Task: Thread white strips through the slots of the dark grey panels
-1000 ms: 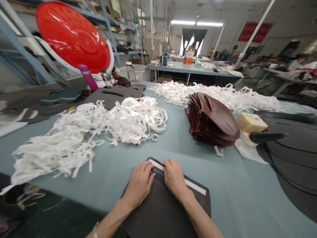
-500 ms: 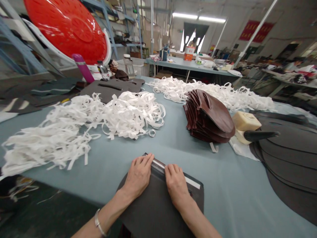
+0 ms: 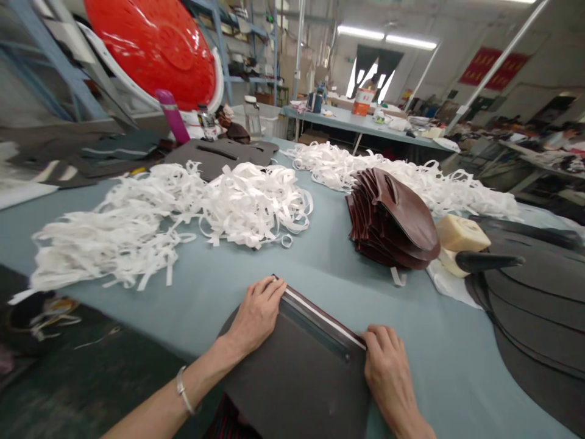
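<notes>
A dark grey leather panel (image 3: 301, 372) lies at the table's near edge, with a thin white strip (image 3: 322, 314) along its folded far edge. My left hand (image 3: 256, 312) rests flat on the panel's left end, fingers stretched out against the fold. At the right end of that fold my right hand (image 3: 387, 364) presses down with its fingers curled over the edge. A metal bracelet circles my left wrist.
Heaps of white paper strips (image 3: 173, 213) cover the blue-grey table (image 3: 320, 256). A stack of brown leather pieces (image 3: 393, 222) sits at mid right, beside a cream block (image 3: 461, 233) and black sheets (image 3: 539, 317). A red round lid (image 3: 155, 49) and purple bottle (image 3: 172, 116) stand at back left.
My right hand has slid rightward along the panel's far edge, away from my left hand, and the white strip is now mostly folded under. The left hand stays near the left corner.
</notes>
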Demonstrator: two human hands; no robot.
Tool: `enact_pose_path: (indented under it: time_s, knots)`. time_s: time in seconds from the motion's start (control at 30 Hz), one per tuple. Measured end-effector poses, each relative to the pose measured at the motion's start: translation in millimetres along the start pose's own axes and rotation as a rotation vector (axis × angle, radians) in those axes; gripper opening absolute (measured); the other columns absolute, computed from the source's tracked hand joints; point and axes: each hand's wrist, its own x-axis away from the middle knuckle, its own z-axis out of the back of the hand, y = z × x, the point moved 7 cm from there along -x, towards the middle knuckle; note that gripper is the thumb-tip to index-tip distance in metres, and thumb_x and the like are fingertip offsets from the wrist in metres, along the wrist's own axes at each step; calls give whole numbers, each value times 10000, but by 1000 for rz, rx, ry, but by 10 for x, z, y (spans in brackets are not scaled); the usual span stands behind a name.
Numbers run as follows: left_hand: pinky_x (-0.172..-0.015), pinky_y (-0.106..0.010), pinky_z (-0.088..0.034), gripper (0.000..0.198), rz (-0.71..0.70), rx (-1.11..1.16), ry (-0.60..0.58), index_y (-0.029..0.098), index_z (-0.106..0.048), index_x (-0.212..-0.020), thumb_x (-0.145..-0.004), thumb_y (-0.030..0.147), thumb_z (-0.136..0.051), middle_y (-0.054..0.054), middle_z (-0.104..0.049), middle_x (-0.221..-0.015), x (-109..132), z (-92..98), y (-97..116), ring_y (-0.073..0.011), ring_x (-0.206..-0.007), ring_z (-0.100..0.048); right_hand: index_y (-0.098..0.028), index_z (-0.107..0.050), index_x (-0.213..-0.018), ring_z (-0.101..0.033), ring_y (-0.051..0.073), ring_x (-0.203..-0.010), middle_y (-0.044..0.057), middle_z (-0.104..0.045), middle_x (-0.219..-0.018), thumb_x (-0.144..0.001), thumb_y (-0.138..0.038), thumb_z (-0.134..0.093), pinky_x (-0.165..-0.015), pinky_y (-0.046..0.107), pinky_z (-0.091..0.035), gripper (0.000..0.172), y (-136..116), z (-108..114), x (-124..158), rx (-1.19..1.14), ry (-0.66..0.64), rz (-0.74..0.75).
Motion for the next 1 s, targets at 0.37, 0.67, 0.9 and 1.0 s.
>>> enact_pose_path:
  time_s: [0.37, 0.67, 0.9, 1.0]
  knots:
    - [-1014, -396, -354, 436, -26, 17, -44, 237, -504, -1280, -867, 108, -456, -47, -568, -1279, 30, -4, 42, -216, -1223, -442, -61, -588, -1138, -489, 298, -931, 171, -600, -1031, -788, -16, -440, -811, 443, -416, 382, -1061, -502, -700, -27, -63, 64]
    - [-961, -408, -369, 413, -62, 17, -13, 212, -510, -1273, -886, 112, -408, -76, -580, -1253, 29, -80, 11, -248, -1186, -472, -115, -580, -1162, -492, 258, -978, 126, -598, -1060, -846, -46, -448, -852, 403, -431, 349, -512, -266, -186, 25, -81, -32]
    - [-958, -440, -352, 308, 7, 18, 26, 201, -557, -1183, -918, 167, -405, -82, -608, -1170, -26, 8, 150, -261, -1157, -476, -166, -614, -1012, -525, 190, -871, 77, -576, -926, -941, -190, -443, -758, 319, -470, 186, 247, -25, 188, -289, 23, -39]
    - [-988, -447, -333, 278, 1, 87, 1, 191, -558, -1159, -932, 210, -399, -84, -603, -1143, -71, -9, 594, -258, -1165, -464, -172, -611, -1004, -524, 184, -837, 67, -570, -887, -948, -203, -437, -733, 312, -465, 185, 290, -48, 190, -291, 23, 22]
